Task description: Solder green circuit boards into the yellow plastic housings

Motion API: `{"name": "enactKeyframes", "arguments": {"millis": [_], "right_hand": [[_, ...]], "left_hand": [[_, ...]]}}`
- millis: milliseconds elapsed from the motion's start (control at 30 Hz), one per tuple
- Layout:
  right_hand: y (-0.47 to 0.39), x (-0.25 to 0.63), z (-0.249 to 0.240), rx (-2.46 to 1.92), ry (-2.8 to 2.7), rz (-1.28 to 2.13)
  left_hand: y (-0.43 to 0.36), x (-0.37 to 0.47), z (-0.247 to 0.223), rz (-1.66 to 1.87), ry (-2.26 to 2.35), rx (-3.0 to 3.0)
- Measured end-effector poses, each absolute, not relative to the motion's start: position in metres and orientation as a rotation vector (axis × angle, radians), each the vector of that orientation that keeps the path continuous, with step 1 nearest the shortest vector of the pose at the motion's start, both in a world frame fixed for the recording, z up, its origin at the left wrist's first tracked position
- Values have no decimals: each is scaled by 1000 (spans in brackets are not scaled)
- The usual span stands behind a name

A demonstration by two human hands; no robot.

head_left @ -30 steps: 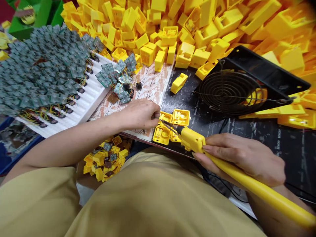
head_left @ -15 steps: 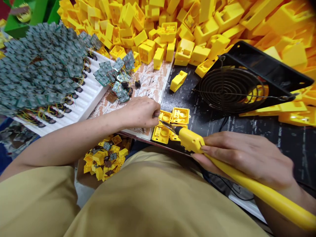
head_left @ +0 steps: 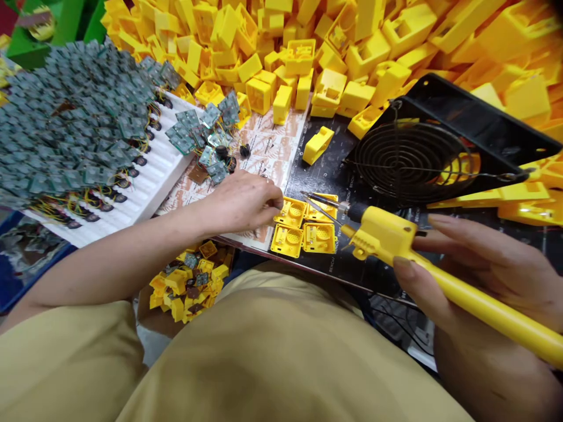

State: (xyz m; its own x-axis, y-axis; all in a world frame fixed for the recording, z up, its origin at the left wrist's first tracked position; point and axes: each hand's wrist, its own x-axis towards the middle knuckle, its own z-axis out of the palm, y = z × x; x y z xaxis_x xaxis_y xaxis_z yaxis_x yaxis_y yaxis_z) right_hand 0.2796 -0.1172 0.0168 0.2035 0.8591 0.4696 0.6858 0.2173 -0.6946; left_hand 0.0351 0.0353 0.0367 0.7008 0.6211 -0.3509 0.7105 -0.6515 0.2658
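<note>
My right hand (head_left: 479,275) is wrapped round the yellow handle of a soldering iron (head_left: 389,234). Its metal tip and thin feed tube point left, over the small yellow plastic housings (head_left: 319,237). Several of these open housings lie together near the bench edge, showing round speaker grilles and small metal parts inside. My left hand (head_left: 248,199) rests beside the upper left housing, fingers curled together at its edge. Whatever the left fingertips may pinch is hidden.
A white foam tray (head_left: 153,176) at left carries many circuit boards (head_left: 79,117) with wired speakers. Loose boards (head_left: 215,138) lie behind my left hand. A black fan (head_left: 404,158) leans at right. Yellow housings (head_left: 264,94) are heaped behind; a box of parts (head_left: 189,281) sits below the bench.
The soldering iron has drawn back to the right and turned, its tip lifting away from my left fingers. My right-hand grip has loosened and rolled. My left hand has shifted slightly left.
</note>
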Motion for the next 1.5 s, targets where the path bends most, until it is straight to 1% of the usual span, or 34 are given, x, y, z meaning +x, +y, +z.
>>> {"name": "enactKeyframes", "arguments": {"millis": [100, 167, 233, 333, 433, 567, 833, 967, 1133, 1200, 1333, 1433, 1500], "right_hand": [[-123, 265, 13, -1517, -1370, 264], [-121, 266, 7, -1480, -1442, 266], [-117, 270, 2, -1440, -1553, 217], [-113, 276, -1, -1355, -1616, 115], [-111, 277, 2, -1349, -1681, 122], [-113, 280, 3, -1384, -1765, 88], [-105, 268, 13, -1192, -1865, 252], [-100, 266, 18, -1211, -1942, 258], [-98, 269, 16, -1079, -2132, 161], [-99, 269, 19, -1082, -2105, 151], [-104, 278, 26, -1137, -2095, 244], [-108, 293, 22, -1231, -2061, 185], [-111, 302, 14, -1227, -2034, 218]], "left_hand": [[35, 20, 25, 9, 1024, 2338], [34, 15, 17, 188, 1056, 2207], [33, 16, 12, 270, 1092, 2159], [34, 24, 11, 197, 1126, 2266], [36, 31, 14, 65, 1142, 2394], [37, 34, 18, -2, 1169, 2450], [31, 39, 20, -96, 1264, 2448], [31, 41, 20, -138, 1261, 2447], [33, 44, 21, -181, 1251, 2490], [33, 45, 21, -206, 1251, 2507], [34, 47, 22, -253, 1242, 2495], [35, 46, 23, -245, 1234, 2490], [36, 45, 23, -235, 1220, 2484]]}}
